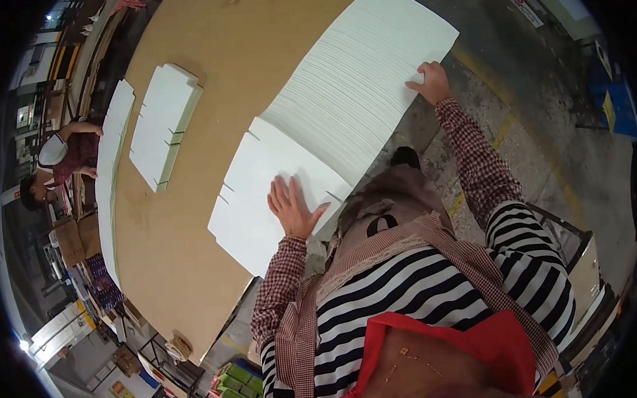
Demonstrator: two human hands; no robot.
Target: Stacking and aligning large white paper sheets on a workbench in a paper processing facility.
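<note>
Clearly the biggest thing I see is the brown table [186, 225], running away to the upper left. On it, nearest me, lies one long fanned row of flat white die-cut carton blanks [343, 107], shingled so each edge steps over the next; I cannot count the sheets in it. Further left sit two more lots: one smaller stack of white blanks [163, 124] and one long narrow row [111, 178] along the far edge. So three groups of blanks in all.

My left hand [294, 207] lies flat on the near end of the fan, fingers spread wide, holding nothing. My right hand [432, 81] rests at the fan's right edge, fingers curled at the sheet edges; whether it pinches any I cannot tell.

My worry: the fan overhangs the table edge by my right hand, so an uneven push could slide sheets onto the concrete floor [540, 121]. One other person [61, 155] works at the far left.
</note>
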